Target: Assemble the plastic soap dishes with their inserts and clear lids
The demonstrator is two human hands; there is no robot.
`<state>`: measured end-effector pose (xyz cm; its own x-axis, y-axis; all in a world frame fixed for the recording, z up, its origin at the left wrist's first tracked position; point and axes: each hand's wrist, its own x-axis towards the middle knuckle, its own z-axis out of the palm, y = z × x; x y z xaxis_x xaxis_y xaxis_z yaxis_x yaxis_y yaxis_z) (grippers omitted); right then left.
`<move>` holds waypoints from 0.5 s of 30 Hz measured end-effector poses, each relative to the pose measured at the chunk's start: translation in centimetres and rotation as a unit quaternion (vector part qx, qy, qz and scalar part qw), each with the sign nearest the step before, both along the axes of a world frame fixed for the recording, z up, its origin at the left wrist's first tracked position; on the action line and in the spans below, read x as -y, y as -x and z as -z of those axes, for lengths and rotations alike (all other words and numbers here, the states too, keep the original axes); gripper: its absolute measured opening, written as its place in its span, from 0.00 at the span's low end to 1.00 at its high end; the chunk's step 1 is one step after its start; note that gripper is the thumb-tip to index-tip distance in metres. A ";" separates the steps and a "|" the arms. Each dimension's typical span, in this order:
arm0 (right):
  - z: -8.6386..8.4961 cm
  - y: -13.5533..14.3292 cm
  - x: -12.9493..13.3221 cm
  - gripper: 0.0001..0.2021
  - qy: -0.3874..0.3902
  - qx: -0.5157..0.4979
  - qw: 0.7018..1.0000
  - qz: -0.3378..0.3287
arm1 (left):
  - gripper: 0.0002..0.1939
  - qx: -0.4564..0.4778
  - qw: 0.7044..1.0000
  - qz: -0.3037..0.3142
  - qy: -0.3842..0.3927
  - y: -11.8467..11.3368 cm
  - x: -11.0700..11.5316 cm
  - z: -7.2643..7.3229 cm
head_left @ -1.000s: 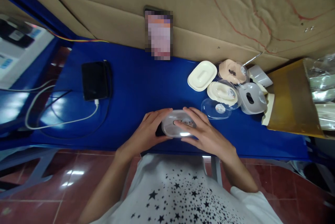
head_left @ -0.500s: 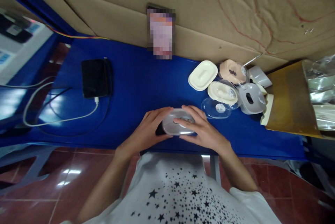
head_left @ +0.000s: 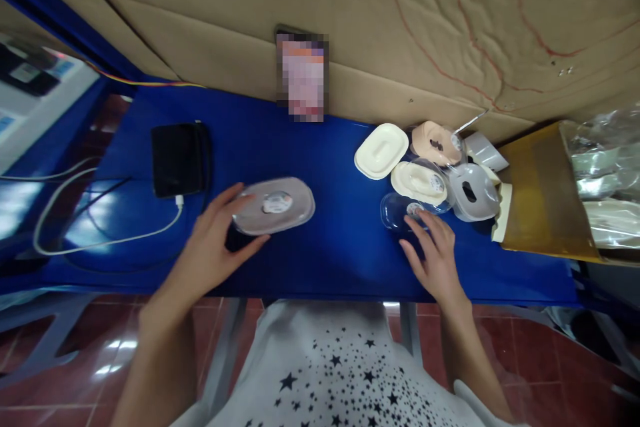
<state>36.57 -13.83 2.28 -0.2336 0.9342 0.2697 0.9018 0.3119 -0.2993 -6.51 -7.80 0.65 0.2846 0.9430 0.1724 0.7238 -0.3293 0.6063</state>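
Observation:
My left hand (head_left: 213, 237) grips the left end of an oval grey plastic container (head_left: 300, 208), thumb along its near side and fingers at its far side. A clear cover with a round sticker seems to lie over the container. My right hand (head_left: 434, 254) is open, fingers apart, over a clear plastic lid (head_left: 395, 212) with a round sticker; I cannot tell whether its fingertips touch the lid. Just behind that lid sits a cream oval piece (head_left: 417, 182) partly under another clear lid. A second cream oval piece (head_left: 381, 150) lies farther back.
A peach-coloured piece (head_left: 435, 142) and a grey holder with a slot (head_left: 475, 194) stand beside an open cardboard box (head_left: 533, 194) of plastic-wrapped items. A black device (head_left: 177, 160) with a white cable lies left on the blue table (head_left: 330, 267). A phone (head_left: 303, 77) leans against the cardboard wall.
My hands have parted. The left has carried the grey container to the left; the right has let go of it and moved right to the clear lid.

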 end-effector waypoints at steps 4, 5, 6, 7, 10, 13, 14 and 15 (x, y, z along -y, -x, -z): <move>0.7 0.1 1.8 0.31 0.052 0.005 0.998 -0.033 | 0.42 -0.060 0.994 -0.038 -0.083 -1.3 0.3 -1.4; 0.6 0.4 1.8 0.30 0.064 -0.013 0.996 -0.059 | 0.43 -0.065 0.993 -0.026 -0.099 -2.8 0.6 -1.7; 0.5 0.5 1.6 0.29 0.069 -0.032 0.994 -0.079 | 0.42 -0.060 0.993 -0.003 -0.106 -4.6 1.1 -2.0; 0.3 0.6 1.3 0.28 0.063 -0.045 0.993 -0.086 | 0.41 -0.052 0.993 0.032 -0.104 -6.6 1.6 -2.2; 0.0 -0.4 -0.8 0.26 0.005 -0.024 1.000 -0.018 | 0.31 -0.087 0.973 0.204 -0.062 -12.6 3.1 -1.9; 0.4 -2.4 -3.0 0.29 -0.027 0.039 0.996 0.076 | 0.23 -0.103 0.956 0.266 -0.066 -15.9 3.7 -0.9; 0.5 -3.0 -3.4 0.30 -0.026 0.053 0.994 0.089 | 0.21 -0.101 0.957 0.263 -0.070 -16.1 3.6 -0.7; 0.7 -3.5 -3.6 0.30 -0.022 0.062 0.994 0.092 | 0.19 -0.100 0.960 0.252 -0.073 -16.1 3.4 -0.4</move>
<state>40.12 -10.22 1.57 -0.0940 0.9518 0.2918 0.9738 0.1489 -0.1720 9.54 -11.22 1.08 0.7390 0.6473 0.1869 0.5478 -0.7388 0.3925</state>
